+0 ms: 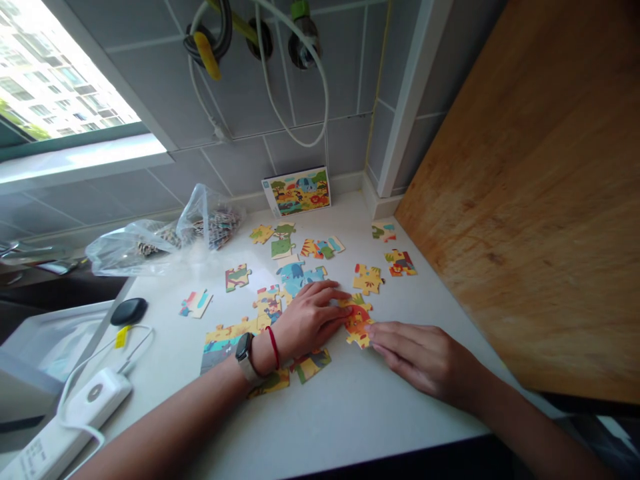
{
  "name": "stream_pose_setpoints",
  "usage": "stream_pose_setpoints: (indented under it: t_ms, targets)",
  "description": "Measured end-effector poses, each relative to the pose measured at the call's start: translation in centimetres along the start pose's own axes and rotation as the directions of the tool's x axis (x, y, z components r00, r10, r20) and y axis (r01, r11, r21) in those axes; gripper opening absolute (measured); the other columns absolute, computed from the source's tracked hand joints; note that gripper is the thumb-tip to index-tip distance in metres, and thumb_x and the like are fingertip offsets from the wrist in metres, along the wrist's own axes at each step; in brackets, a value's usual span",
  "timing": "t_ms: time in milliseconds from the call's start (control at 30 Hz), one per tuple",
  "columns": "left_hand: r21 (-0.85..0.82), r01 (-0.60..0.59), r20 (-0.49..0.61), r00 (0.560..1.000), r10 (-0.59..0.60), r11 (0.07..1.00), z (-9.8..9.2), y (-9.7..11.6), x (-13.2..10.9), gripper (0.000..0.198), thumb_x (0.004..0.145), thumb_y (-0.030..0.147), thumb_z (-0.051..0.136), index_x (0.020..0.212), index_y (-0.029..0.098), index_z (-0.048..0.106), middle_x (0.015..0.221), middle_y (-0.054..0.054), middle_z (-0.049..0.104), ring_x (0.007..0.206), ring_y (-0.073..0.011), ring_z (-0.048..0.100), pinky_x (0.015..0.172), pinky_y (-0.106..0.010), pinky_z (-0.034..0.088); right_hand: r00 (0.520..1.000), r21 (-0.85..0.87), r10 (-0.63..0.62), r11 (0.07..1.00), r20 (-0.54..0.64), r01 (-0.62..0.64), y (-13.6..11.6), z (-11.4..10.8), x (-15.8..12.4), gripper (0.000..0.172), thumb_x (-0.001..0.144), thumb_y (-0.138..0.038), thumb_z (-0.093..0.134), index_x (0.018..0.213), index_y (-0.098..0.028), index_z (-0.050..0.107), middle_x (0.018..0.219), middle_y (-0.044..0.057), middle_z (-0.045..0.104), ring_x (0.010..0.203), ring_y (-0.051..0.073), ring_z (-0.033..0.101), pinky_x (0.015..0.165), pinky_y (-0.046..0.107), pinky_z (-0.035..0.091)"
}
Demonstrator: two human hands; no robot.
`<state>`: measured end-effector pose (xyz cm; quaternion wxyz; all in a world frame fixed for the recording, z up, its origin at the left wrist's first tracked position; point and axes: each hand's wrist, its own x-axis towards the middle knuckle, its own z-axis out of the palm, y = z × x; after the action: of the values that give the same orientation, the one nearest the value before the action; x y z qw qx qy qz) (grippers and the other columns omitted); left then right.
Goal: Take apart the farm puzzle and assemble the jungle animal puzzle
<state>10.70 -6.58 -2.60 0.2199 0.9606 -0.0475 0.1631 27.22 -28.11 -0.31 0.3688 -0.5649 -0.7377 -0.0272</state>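
Jigsaw pieces lie spread over the white counter. Just right of centre is a red-and-orange lion puzzle piece, joined to yellow pieces. My left hand, with a watch and red cord at its wrist, reaches across the puzzle; its thumb and index finger close on the lion piece's left edge. From the right, my right hand pinches the lower right edge of that lion group. A blue elephant section lies beyond my left hand, which partly covers it. A joined river section shows left of my wrist.
A puzzle picture box leans against the tiled wall. Loose pieces lie at right. At left are a clear plastic bag, a black oval object and a white power strip. A wooden board stands at right.
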Motion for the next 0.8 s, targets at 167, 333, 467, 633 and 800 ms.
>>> stream_pose_setpoints:
  t_ms: [167,333,467,633,800]
  targets:
    - [-0.042,0.02,0.089,0.996,-0.017,0.999,-0.7,-0.1,0.3,0.028,0.107,0.023,0.048,0.121,0.023,0.073,0.132,-0.007,0.071,0.133,-0.0278,0.057,0.11,-0.049,0.049,0.989,0.08,0.125,0.99,-0.077,-0.119,0.4,-1.2,0.4,0.023,0.099,-0.01,0.06,0.116,-0.02,0.071,0.105,0.005,0.081,0.098,0.016,0.079,0.092,0.022,0.063]
    - [0.01,0.128,0.117,0.985,-0.128,0.992,-4.1,0.5,0.9,0.028,0.108,0.027,0.045,0.126,0.019,0.065,0.132,-0.011,0.069,0.13,-0.0268,0.059,0.109,-0.046,0.05,0.955,-0.078,0.273,0.956,-0.114,-0.283,2.0,-2.0,0.1,0.016,0.1,-0.019,0.059,0.108,-0.023,0.072,0.108,0.007,0.079,0.098,0.021,0.077,0.09,0.033,0.064]
    - [0.281,0.402,0.312,0.821,-0.479,0.872,-8.1,3.0,0.8,0.03,0.098,0.05,0.064,0.095,0.02,0.068,0.088,-0.007,0.073,0.084,-0.0253,0.07,0.078,-0.038,0.056,0.933,-0.198,0.331,0.914,-0.139,-0.353,2.5,-1.3,-0.2,0.021,0.103,-0.023,0.055,0.088,-0.021,0.07,0.091,0.006,0.075,0.079,0.019,0.074,0.073,0.03,0.062]
    - [0.478,0.38,0.55,0.574,-0.607,0.792,-8.9,6.3,0.1,0.041,0.08,0.055,0.084,0.098,0.02,0.07,0.094,-0.009,0.076,0.089,-0.0327,0.074,0.074,-0.039,0.057,0.94,-0.221,0.318,0.915,-0.121,-0.338,2.4,-0.1,-0.3,0.025,0.103,-0.022,0.053,0.082,-0.02,0.067,0.083,0.006,0.068,0.071,0.017,0.068,0.067,0.029,0.058]
    - [0.478,0.329,0.611,0.542,-0.577,0.815,-7.3,7.1,0.2,0.04,0.077,0.049,0.088,0.098,0.02,0.072,0.097,-0.009,0.076,0.095,-0.0339,0.074,0.078,-0.041,0.059,0.972,-0.235,0.229,0.943,-0.048,-0.234,3.0,0.5,-0.7,0.015,0.099,-0.02,0.059,0.102,-0.019,0.073,0.121,0.014,0.072,0.114,0.029,0.068,0.097,0.048,0.06]
